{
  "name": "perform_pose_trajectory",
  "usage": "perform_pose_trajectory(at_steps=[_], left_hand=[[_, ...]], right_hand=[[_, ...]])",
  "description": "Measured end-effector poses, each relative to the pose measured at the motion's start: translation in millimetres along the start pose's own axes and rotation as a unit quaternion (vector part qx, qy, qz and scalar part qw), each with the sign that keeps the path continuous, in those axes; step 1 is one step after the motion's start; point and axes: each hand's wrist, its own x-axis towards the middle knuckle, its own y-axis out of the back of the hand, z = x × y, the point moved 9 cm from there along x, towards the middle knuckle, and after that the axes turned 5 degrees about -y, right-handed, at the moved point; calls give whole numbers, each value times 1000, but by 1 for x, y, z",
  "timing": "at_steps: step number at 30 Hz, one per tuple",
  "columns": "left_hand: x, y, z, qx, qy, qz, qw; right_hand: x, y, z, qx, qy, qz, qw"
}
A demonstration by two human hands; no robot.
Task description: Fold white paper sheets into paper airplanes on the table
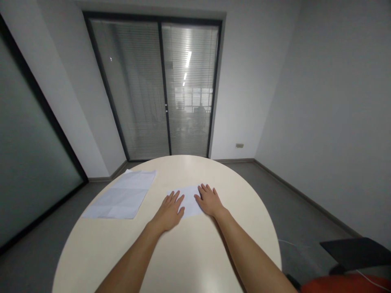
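A small folded white paper (189, 198) lies near the middle of the round cream table (195, 252). My left hand (170, 211) rests flat on the paper's left part, fingers stretched out. My right hand (209, 200) lies flat on its right part, fingers spread and pointing away from me. Both hands press down on the sheet and hold nothing. Part of the paper is hidden under my palms.
A larger creased white sheet (121, 195) lies unfolded at the table's left. Beyond the table are glass doors with blinds (161, 89) and grey floor. A dark chair back (357, 250) and something red (345, 284) sit at the lower right.
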Motion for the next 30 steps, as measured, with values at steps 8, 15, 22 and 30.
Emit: perform_pose_trajectory(at_steps=[8, 15, 22, 30], left_hand=[[3, 4, 5, -14, -33, 5, 999], [1, 10, -7, 15, 19, 17, 1000], [0, 27, -14, 80, 69, 95, 990], [6, 2, 13, 9, 12, 31, 999]], right_hand=[[-11, -7, -36, 40, 160, -37, 986], [-2, -6, -8, 16, 46, -35, 998], [-5, -6, -10, -3, 14, -32, 999], [-8, -4, -13, -1, 16, -33, 999]])
